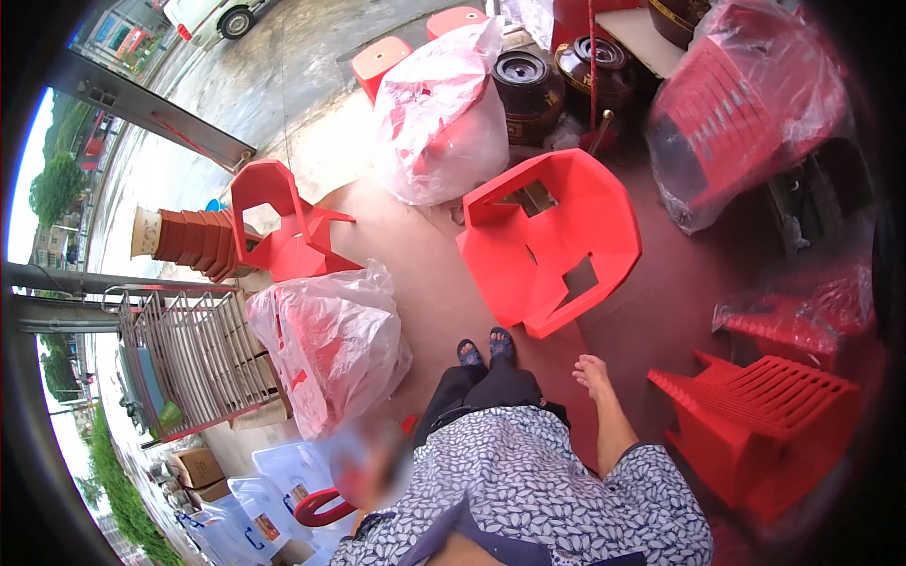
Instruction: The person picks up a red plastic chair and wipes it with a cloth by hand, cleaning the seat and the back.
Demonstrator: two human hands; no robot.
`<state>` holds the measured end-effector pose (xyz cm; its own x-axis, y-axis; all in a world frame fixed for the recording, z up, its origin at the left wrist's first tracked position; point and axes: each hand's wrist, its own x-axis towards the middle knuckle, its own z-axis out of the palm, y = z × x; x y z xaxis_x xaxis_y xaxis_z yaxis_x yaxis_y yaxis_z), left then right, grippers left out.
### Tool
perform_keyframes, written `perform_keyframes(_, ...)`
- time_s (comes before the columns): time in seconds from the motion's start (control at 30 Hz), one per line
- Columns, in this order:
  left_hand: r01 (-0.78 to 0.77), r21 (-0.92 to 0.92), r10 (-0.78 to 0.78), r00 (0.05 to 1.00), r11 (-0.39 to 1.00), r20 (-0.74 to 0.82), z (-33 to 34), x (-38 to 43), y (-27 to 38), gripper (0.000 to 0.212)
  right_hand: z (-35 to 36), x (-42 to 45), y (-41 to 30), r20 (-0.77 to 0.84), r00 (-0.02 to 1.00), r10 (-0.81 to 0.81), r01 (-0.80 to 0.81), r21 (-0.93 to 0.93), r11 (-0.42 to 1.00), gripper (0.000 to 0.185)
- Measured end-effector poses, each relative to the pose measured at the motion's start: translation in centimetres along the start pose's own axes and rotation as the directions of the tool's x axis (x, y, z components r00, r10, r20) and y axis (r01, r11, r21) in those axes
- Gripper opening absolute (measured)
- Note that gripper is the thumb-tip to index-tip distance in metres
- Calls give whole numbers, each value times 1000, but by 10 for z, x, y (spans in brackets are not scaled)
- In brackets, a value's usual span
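My right hand (592,375) hangs at my side with nothing in it, its fingers loosely spread. A red plastic armchair (545,244) stands in front of my feet, apart from that hand. To the right of the hand is a stack of red plastic stools or chairs (761,421) with slotted tops. My left hand is out of view. On that side stands a bundle of red plastic goods wrapped in clear film (329,347). A second red plastic armchair (290,230) is just beyond it.
Another film-wrapped bundle (442,120), dark glazed jars (527,92) and wrapped red chairs (743,113) stand ahead. At left are a metal rack (202,354), stacked plant pots (191,237) and clear plastic boxes (272,488). A blurred patch hides something beside my left hip.
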<state>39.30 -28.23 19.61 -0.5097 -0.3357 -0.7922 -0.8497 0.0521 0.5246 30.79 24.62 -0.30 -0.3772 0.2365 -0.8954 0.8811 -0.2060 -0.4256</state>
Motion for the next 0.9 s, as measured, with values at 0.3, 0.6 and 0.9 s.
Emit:
perform_keyframes(0.3, 2, 131, -1, 1000, 991, -7, 3, 3, 17, 38, 4, 6, -4, -8, 1000, 5, -5, 59, 998, 35)
perform_keyframes(0.6, -47, 113, 45, 999, 992, 26, 20, 13, 49, 45, 4, 5, -14, 5, 997, -79, 78, 101, 992, 37)
perform_keyframes(0.9, -421, 410, 403, 905, 809, 135, -31, 52, -48, 53, 10, 2, 16, -16, 1000, -4, 5, 58, 998, 39)
